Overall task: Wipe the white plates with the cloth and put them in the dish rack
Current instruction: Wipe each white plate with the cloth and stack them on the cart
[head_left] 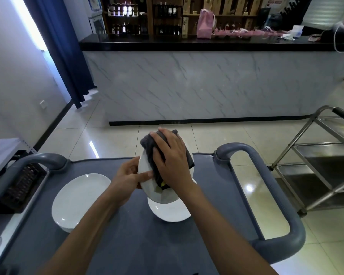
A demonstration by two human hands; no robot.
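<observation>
Grey cloth point(147, 144) is bunched under my right hand point(172, 157), whose fingers spread over it and press it against the face of the tilted plate point(145, 184). My left hand point(127, 178) pinches that plate's near-left rim, thumb on top and fingers behind, holding it just above the cart top point(127, 235).

Directly below the held plate another white plate point(170, 212) lies flat on the cart, and to its left a short stack of plates point(77, 201) rests, well apart from it. I judge the task to be at an early stage: this plate is mid-wipe, the others seem to await wiping, and nothing has been racked. I cannot see a dish rack. Right of the held plate rises the cart's grey handle point(266, 185); beyond it stands a steel trolley point(316, 165). A dark keyboard point(22, 187) sits far left.
</observation>
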